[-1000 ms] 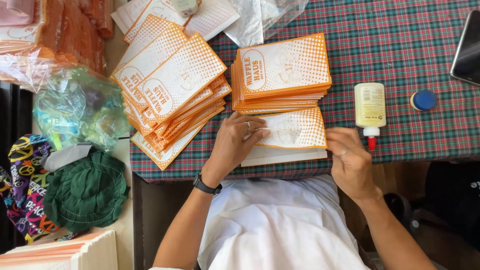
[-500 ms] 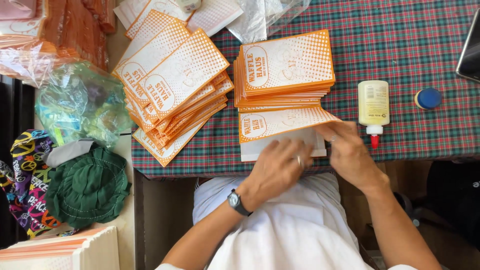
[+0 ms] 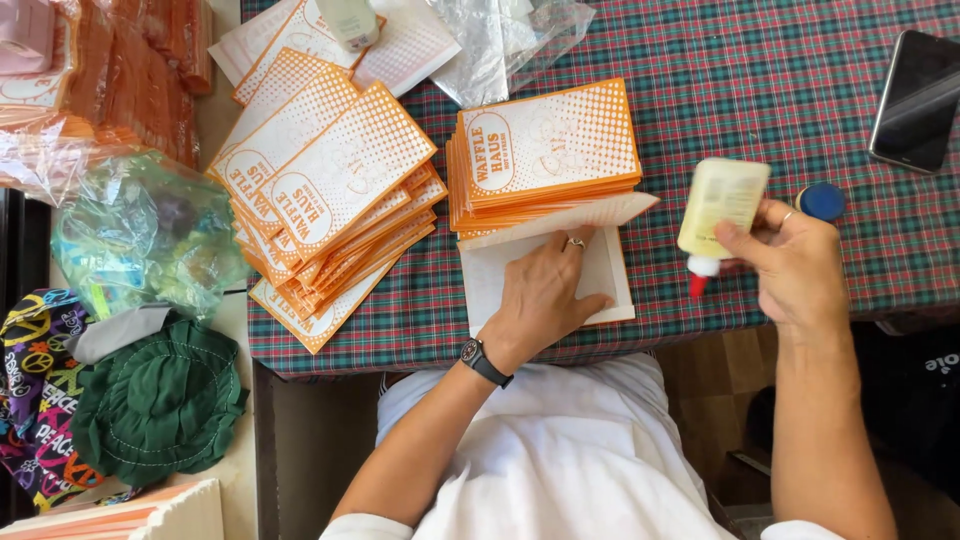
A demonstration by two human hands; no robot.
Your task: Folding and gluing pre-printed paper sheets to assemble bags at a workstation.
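Holding one glue bottle (image 3: 722,207) in right hand (image 3: 797,268), left hand (image 3: 545,297) pressing one paper bag (image 3: 610,278)

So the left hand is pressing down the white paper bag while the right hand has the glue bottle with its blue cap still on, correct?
Not quite. In the head view the glue bottle in the right hand is uncapped: its red nozzle is bare, and the blue cap lies on the tablecloth beside it. The left hand does press the white paper bag.

home craft table (image 3: 780,100), plaid cloth
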